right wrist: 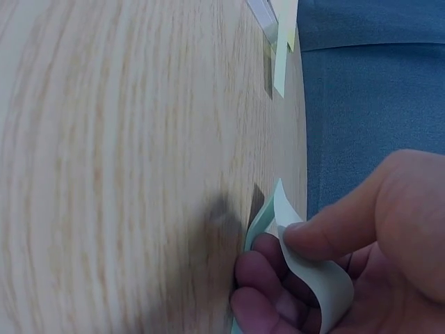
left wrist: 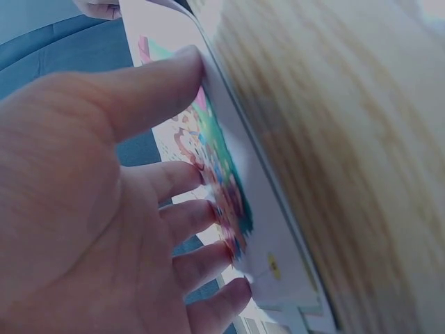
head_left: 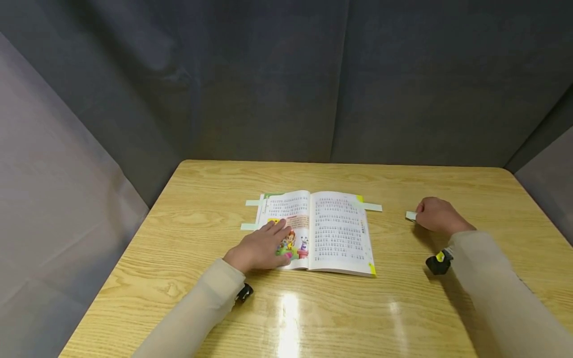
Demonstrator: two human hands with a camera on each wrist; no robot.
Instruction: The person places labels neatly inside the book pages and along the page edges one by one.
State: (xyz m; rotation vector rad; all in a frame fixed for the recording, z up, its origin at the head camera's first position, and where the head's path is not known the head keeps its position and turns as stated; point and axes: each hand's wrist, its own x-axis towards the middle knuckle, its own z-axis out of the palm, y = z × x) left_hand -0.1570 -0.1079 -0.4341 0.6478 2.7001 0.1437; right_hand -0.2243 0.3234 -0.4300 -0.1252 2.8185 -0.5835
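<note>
An open book (head_left: 337,231) lies on the wooden table, printed text on both pages and a colourful cartoon on the left one. My left hand (head_left: 261,247) rests on that left page, fingers spread and fairly straight; its thumb (left wrist: 163,87) and fingertips touch the paper near the picture. Off to the right of the book, my right hand (head_left: 436,216) pinches a pale green sticky note (right wrist: 313,275) between thumb and curled fingers. The strip bends into a curve, with another pale green layer (right wrist: 261,224) beside it. Part of it is hidden by the fingers.
Two pale green tabs, an upper (head_left: 252,203) and a lower (head_left: 248,226), stick out from the book's left edge. Another tab (head_left: 373,207) juts from the right edge. Dark curtains (head_left: 268,89) hang behind the table (head_left: 215,184).
</note>
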